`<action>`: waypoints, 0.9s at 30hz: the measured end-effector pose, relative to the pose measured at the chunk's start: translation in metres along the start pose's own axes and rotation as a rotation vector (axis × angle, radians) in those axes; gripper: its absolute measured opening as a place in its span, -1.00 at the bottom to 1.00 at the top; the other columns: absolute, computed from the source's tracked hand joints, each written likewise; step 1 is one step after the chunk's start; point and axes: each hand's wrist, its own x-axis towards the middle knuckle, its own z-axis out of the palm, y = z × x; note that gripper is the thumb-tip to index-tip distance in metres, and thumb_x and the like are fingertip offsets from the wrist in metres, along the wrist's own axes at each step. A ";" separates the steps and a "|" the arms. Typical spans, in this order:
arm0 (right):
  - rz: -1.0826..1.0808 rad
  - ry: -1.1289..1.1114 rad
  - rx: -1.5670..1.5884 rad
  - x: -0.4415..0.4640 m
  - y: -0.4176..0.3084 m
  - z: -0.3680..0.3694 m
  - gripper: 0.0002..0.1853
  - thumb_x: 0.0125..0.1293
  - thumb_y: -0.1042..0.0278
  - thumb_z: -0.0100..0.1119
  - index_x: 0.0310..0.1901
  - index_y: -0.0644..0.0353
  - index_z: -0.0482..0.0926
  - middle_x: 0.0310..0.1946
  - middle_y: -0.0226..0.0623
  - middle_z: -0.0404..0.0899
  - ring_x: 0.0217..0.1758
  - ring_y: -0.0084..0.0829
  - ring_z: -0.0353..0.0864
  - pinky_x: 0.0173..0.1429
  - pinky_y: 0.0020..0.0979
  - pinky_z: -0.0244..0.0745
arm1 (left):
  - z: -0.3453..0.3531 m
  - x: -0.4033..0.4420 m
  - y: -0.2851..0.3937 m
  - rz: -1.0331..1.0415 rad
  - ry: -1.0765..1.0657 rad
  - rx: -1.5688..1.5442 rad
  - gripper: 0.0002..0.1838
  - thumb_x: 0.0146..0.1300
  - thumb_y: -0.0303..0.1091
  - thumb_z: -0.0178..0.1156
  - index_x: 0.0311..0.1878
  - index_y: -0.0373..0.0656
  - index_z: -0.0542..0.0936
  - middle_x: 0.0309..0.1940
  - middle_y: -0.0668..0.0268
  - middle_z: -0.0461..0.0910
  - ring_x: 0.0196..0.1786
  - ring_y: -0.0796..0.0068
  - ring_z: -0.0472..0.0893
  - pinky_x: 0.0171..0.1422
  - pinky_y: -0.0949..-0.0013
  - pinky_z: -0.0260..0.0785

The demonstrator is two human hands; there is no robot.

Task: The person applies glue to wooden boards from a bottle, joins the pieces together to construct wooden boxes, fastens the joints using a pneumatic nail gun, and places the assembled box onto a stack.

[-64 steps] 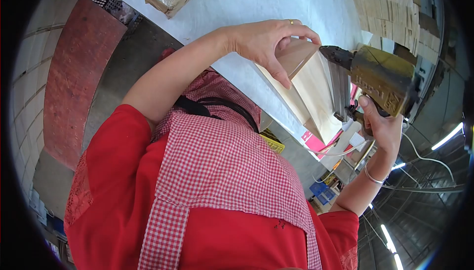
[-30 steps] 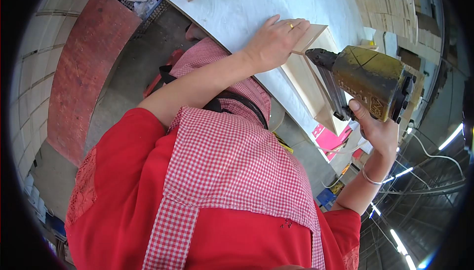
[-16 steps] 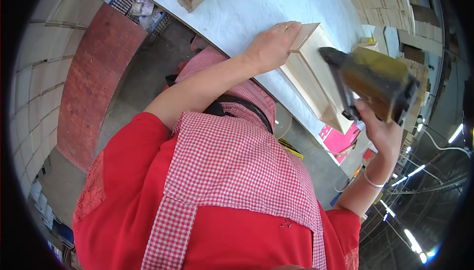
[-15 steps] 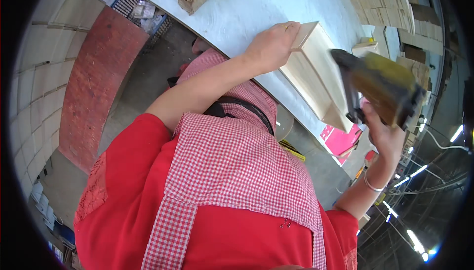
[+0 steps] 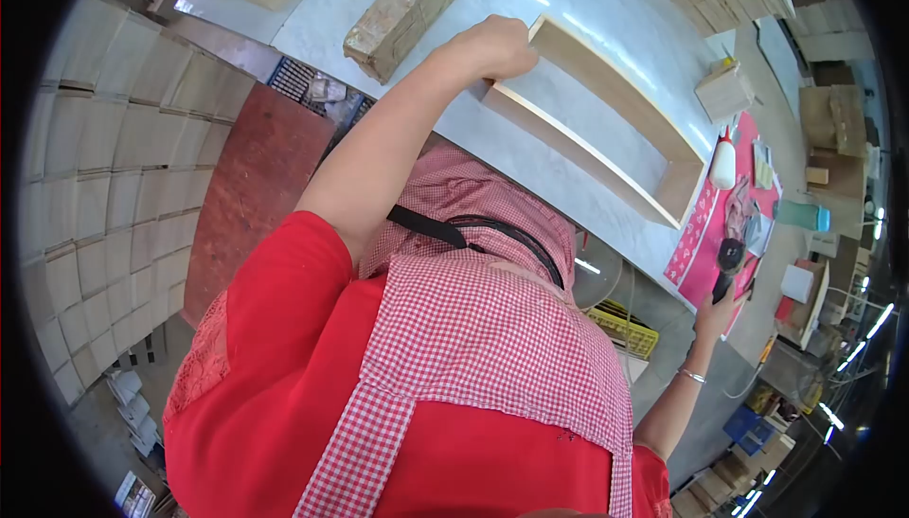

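Left hand (image 5: 502, 49) on one wooden frame (image 5: 615, 97), right hand (image 5: 718, 312) on one dark tool (image 5: 730, 258)

From where I stand, the two hands are well apart. The left, at the upper middle of the view, is closed around the near left corner of the wooden frame. The right, at the lower right, is wrapped around the handle of the dark tool, whose exact kind I can't make out; one bracelet (image 5: 692, 376) circles that wrist.

The wooden frame lies on the pale worktable (image 5: 653, 26), running from upper middle down to centre right: two long boards, plus one short board that I can see plainly at the right end.

Beyond the right hand, one pink mat (image 5: 698, 241) covers the table's corner, with one red-capped white bottle (image 5: 722, 166) on it. One small wood block (image 5: 724, 92) sits just above. One brown bundle (image 5: 402, 16) lies up left of the left hand. One yellow crate (image 5: 625, 333) stands below the table, and one red board (image 5: 251, 201) rises at left.
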 end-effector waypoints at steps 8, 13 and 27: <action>0.279 -0.121 0.070 -0.012 -0.013 0.059 -0.38 0.24 0.29 0.26 0.33 0.26 0.39 0.04 0.19 0.59 0.09 0.15 0.58 0.15 -0.03 0.49 | 0.007 -0.013 -0.012 0.059 0.097 -0.066 -0.42 0.34 0.10 0.10 -0.04 -0.35 0.63 -0.21 0.00 0.67 -0.08 0.17 0.67 0.04 0.23 0.46; 0.236 -0.002 0.137 0.016 -0.008 0.034 -0.48 0.28 0.15 0.30 0.17 0.31 0.53 0.00 0.13 0.58 0.08 0.13 0.54 0.13 -0.03 0.46 | 0.038 -0.052 -0.033 0.246 0.412 -0.498 -0.61 0.41 -0.19 0.14 0.12 -0.29 0.58 -0.08 0.08 0.64 -0.11 0.28 0.64 -0.04 0.26 0.47; 0.289 -0.123 0.481 0.183 -0.119 0.099 -0.15 0.13 -0.24 0.32 0.25 0.36 0.46 0.16 0.18 0.53 0.27 0.06 0.51 0.30 -0.16 0.40 | 0.096 -0.099 0.023 0.816 0.688 0.308 -0.61 0.14 -0.30 0.38 0.06 -0.11 0.63 0.04 0.21 0.52 0.08 0.18 0.50 0.25 0.06 0.28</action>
